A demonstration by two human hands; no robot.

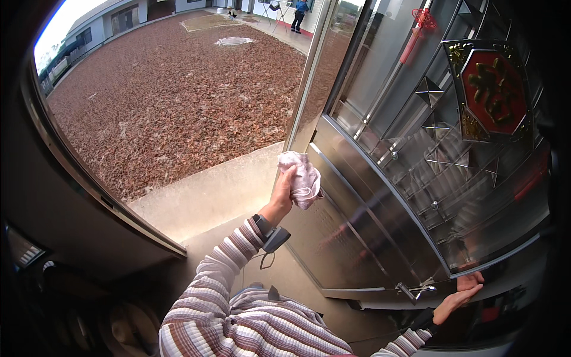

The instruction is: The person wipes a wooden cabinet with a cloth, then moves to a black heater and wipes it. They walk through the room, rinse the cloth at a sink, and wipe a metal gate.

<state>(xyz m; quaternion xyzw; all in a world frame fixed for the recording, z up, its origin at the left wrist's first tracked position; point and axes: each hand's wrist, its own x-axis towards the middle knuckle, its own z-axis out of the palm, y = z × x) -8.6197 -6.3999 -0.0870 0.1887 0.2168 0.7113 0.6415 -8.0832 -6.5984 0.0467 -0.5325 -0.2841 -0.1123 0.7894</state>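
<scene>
A crumpled pale pink cloth [304,180] is gripped in my left hand [282,192], raised beside the edge of an open metal door [343,214]. Whether the cloth touches the metal, I cannot tell. At the lower right, my right hand [456,303] is held flat with its fingers stretched out and nothing in it. It is beside the door's glossy dark part, where its reflection shows. Left of that hand is a lever door handle [415,292]. Glass with metal bars [401,111] fills the door's upper section.
A red and gold plaque [494,91] and a red knotted ornament [419,33] are on the door. Past the concrete threshold [214,187], reddish-brown pieces [192,98] cover the yard. A person [299,15] stands far off. At left is the other door leaf [98,178].
</scene>
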